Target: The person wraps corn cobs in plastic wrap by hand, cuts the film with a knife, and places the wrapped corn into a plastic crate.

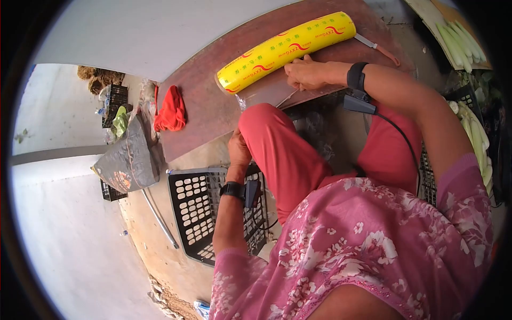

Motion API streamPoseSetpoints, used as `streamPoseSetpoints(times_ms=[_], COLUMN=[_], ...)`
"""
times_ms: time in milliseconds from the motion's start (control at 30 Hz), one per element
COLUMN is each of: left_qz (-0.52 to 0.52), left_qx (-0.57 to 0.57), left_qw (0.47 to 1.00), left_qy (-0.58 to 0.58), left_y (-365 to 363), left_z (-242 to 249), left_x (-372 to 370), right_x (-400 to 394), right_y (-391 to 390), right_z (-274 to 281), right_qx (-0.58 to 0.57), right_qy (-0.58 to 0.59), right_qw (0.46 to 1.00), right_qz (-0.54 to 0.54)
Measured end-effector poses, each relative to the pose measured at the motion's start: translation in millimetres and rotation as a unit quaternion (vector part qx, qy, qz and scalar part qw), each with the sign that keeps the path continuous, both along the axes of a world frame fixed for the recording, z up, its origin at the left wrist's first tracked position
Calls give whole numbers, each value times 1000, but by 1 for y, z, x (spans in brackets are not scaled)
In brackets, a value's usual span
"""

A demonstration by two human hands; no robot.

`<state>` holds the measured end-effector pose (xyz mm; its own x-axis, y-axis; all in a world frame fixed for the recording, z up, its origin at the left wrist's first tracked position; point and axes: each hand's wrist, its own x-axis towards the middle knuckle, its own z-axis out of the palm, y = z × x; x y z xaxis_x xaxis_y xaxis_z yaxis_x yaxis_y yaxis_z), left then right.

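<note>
A large yellow roll of cling film (288,52) with red and green print lies on the dark reddish-brown board. Just below its right half is my right hand (306,73), fingers bent and pressed together; what they pinch is too small to make out. A loose bit of clear film (241,101) hangs under the roll's left end. My left hand (238,149) is low beside my left knee, which hides its fingers. Beyond the roll's right end lies a knife (381,49) with a pale blade and a brownish-pink handle.
A red cloth (170,109) rests on the board's (205,120) left side. Below my left arm stands a black plastic crate (194,213). A grey bag (128,157) and metal pole (160,218) are further left. Pale green vegetables (461,45) lie at right.
</note>
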<state>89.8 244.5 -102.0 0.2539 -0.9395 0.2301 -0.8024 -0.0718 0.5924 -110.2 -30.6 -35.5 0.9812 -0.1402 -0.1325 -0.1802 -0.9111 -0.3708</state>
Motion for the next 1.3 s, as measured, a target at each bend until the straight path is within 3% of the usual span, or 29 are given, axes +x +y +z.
streamPoseSetpoints(times_ms=[167,367,467,567,700,800,900,967,1067,1133,1233,1300], left_qz=[-8,4,22,79,54,63,143,203,271,236,131,66], left_qx=[13,87,68,-3,-8,-22,-13,3,-86,-160,-124,-54], left_qw=[999,996,996,941,917,894,861,824,874,927,984,986], left_qy=[-43,10,55,330,395,442,488,529,395,242,7,-144], left_y=[8,18,17,17,22,27,42,49,33,10,-38,-69], left_z=[7,-3,5,-3,-25,-38,-25,-29,10,23,86,101], left_x=[-9,3,-6,-12,2,4,-13,-4,12,39,28,19], right_x=[-6,-14,-16,-17,-16,-17,-18,-19,-19,-19,-19,-18], right_y=[6,8,7,8,14,12,16,17,14,15,16,15], right_z=[6,10,5,0,8,-2,8,3,4,6,5,2], right_qx=[-46,-60,-75,-95,-95,-92,-65,-51,-45,-43,-36,-22], right_qy=[-9,0,-10,-33,-8,-98,-36,-68,-50,-34,-39,-48], right_qw=[998,997,995,992,994,987,996,995,997,998,998,998], right_qz=[34,53,65,74,56,84,49,43,40,39,35,29])
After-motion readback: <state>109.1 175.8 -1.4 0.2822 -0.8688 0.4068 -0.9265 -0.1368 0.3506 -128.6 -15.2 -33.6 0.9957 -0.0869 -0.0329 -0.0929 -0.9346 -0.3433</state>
